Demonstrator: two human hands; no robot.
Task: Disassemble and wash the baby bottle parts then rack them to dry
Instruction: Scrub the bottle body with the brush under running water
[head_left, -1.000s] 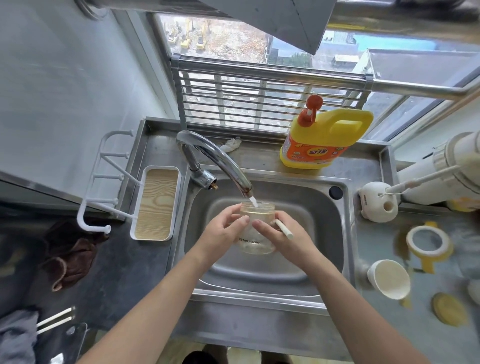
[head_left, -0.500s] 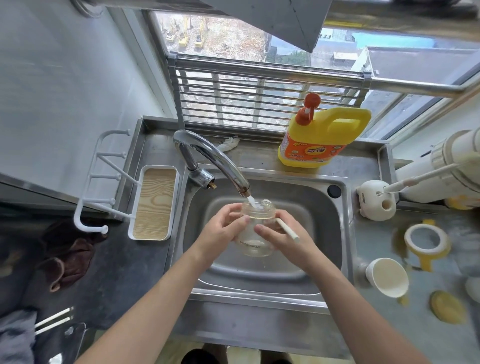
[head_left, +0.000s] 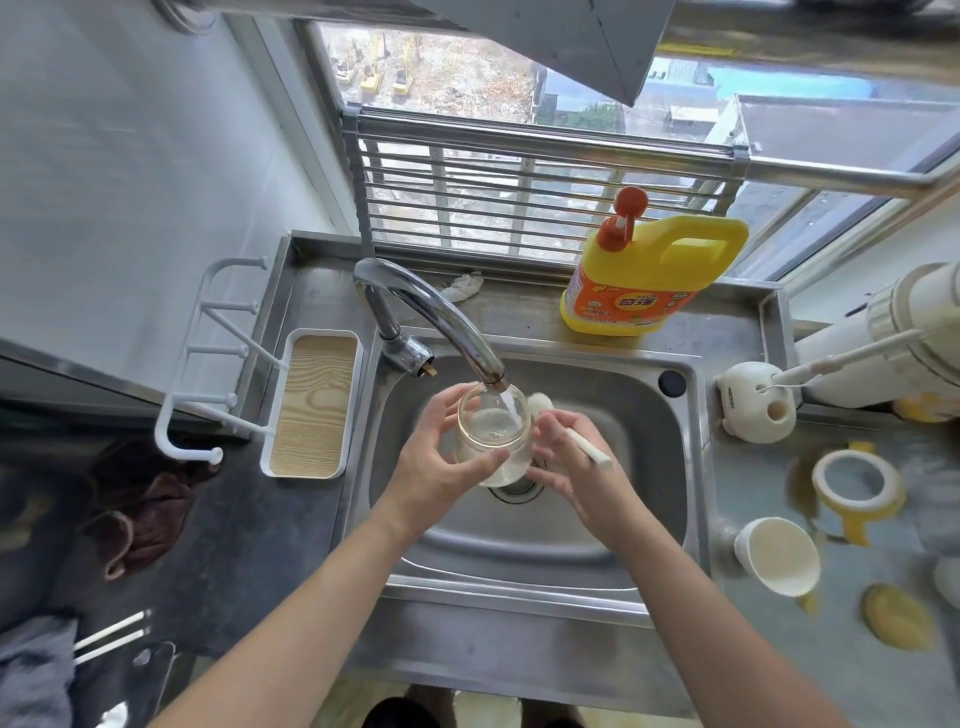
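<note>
White bottle brush (head_left: 589, 449) is pinched in my right hand (head_left: 571, 467), handle pointing out to the right, its fluffy head just behind the bottle's rim, fingertips against the bottle's side. My left hand (head_left: 436, 462) grips the clear baby bottle (head_left: 493, 431) mouth up, above the steel sink (head_left: 623, 519) drain and right under the faucet (head_left: 431, 306), whose stream runs into it. Left of the basin I see a white drying rack (head_left: 311, 400) with a wood-grain tray; behind it, a yellow detergent jug (head_left: 649, 280); on the right counter, a white cup (head_left: 776, 556) and a yellow-rimmed collar ring (head_left: 852, 486).
</note>
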